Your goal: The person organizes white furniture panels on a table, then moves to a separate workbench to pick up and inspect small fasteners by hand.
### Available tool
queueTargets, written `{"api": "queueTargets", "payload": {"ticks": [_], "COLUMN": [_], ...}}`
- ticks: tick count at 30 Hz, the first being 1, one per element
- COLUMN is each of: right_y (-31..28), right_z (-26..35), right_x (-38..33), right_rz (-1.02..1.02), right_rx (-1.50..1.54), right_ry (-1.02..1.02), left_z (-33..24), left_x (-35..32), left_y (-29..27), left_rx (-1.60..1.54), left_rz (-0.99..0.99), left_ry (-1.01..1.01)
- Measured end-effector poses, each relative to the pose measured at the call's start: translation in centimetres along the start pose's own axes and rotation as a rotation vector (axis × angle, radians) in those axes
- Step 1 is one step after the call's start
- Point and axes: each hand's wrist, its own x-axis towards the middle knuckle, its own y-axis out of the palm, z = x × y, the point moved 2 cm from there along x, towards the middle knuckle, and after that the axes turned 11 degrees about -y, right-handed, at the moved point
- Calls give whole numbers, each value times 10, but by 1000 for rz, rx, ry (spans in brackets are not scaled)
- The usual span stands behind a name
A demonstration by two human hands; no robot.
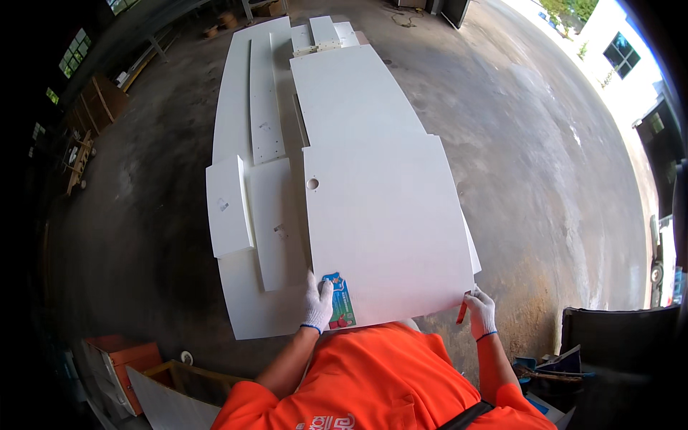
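A large white panel (387,236) lies in front of me, with a round hole near its far left corner. My left hand (317,304), in a white knit glove, is closed at the panel's near left edge, the thumb on top. Against that thumb, on the panel, lies a blue-green printed card (340,299) with a shaped top. At the near right corner is my right hand (481,315), gloved too and closed on a small, narrow red object (462,309). Its kind is unclear, and the fingers partly cover it.
More white boards (347,93) extend beyond the panel, with narrower pieces (265,107) and a short board (228,208) to the left. An orange box (129,351) stands low at left, near an open wooden piece (190,380). Dark clutter (566,373) sits at lower right on the concrete floor (530,201).
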Motion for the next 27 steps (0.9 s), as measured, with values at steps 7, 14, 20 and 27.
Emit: {"api": "queueTargets", "payload": {"ticks": [7, 14, 20, 27], "right_y": [-1, 1, 2, -3], "right_z": [8, 21, 34, 30], "right_x": [-2, 17, 20, 24], "right_rz": [103, 179, 278, 274], "right_rx": [68, 26, -2, 11], "right_ry": [-35, -6, 47, 74], "left_z": [32, 20, 19, 14], "left_x": [-30, -73, -73, -75], "left_y": [1, -14, -18, -15], "left_rx": [-79, 375, 574, 573], "left_rz": [99, 84, -39, -71], "left_ry": [-149, -67, -121, -84]}}
